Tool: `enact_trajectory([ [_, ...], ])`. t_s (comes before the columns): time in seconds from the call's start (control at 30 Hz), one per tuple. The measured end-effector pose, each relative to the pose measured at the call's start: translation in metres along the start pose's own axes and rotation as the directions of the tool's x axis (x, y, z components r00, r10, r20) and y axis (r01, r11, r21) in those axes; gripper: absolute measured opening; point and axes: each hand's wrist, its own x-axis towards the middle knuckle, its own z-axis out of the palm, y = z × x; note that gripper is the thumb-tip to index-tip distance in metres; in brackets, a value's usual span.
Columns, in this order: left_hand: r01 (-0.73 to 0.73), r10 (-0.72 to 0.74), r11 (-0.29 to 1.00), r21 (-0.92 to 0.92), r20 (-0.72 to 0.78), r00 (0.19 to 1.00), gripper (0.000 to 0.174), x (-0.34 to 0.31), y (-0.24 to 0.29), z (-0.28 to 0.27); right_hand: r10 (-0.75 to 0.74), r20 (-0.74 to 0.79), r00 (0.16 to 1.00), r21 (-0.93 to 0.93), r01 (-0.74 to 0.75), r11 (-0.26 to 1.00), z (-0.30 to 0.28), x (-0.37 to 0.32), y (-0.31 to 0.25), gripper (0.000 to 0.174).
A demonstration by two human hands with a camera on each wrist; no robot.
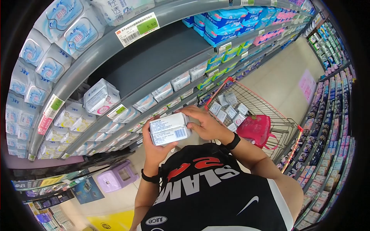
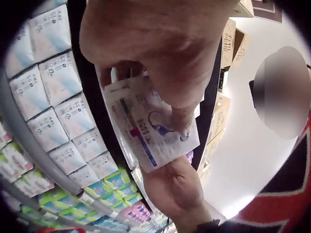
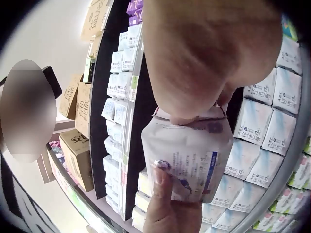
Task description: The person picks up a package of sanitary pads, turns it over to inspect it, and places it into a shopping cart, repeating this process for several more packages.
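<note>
A white pack of sanitary pads [image 1: 168, 129], with printed text and a barcode facing up, is held in front of the chest. My left hand [image 1: 154, 151] grips its left side, the thumb along the near edge. At the opposite end my right hand [image 1: 205, 122] holds it, thumb against the right edge and fingers over the far side. In the left wrist view, the left thumb presses on the pack's [image 2: 129, 128] printed face. The right wrist view shows the left thumb tip on the pack [image 3: 194, 141] below the right hand [image 3: 209, 63].
A shopping cart [image 1: 266, 101] at the right holds several white packs [image 1: 231, 111] and a pink bag [image 1: 254, 131]. Shelves of packs run along the left and far side; a single pack [image 1: 101, 96] stands on a dark shelf [image 1: 154, 54]. A purple plastic stool [image 1: 116, 177] sits on the floor.
</note>
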Motion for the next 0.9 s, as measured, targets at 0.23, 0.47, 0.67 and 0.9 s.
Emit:
enact_trajectory([
  [0.23, -0.078, 0.083, 0.986, 0.149, -0.028, 0.996, 0.113, -0.006, -0.011, -0.004, -0.024, 0.031, 0.999, -0.038, 0.025, 0.999, 0.005, 0.007, -0.004, 0.055],
  [0.47, -0.041, 0.045, 0.992, 0.119, -0.026, 0.999, 0.113, -0.005, -0.013, 0.002, 0.062, 0.037, 0.997, 0.002, -0.063, 0.998, 0.004, 0.002, 0.002, 0.057],
  [0.67, 0.042, -0.041, 0.998, 0.036, -0.023, 0.999, 0.113, -0.002, -0.007, 0.007, 0.113, 0.017, 0.993, 0.142, -0.115, 0.983, 0.006, -0.005, 0.009, 0.059],
  [0.9, 0.029, -0.028, 0.999, 0.045, -0.031, 0.999, 0.110, -0.004, -0.013, 0.014, 0.201, -0.012, 0.980, 0.131, -0.198, 0.971, 0.015, -0.018, 0.019, 0.054],
])
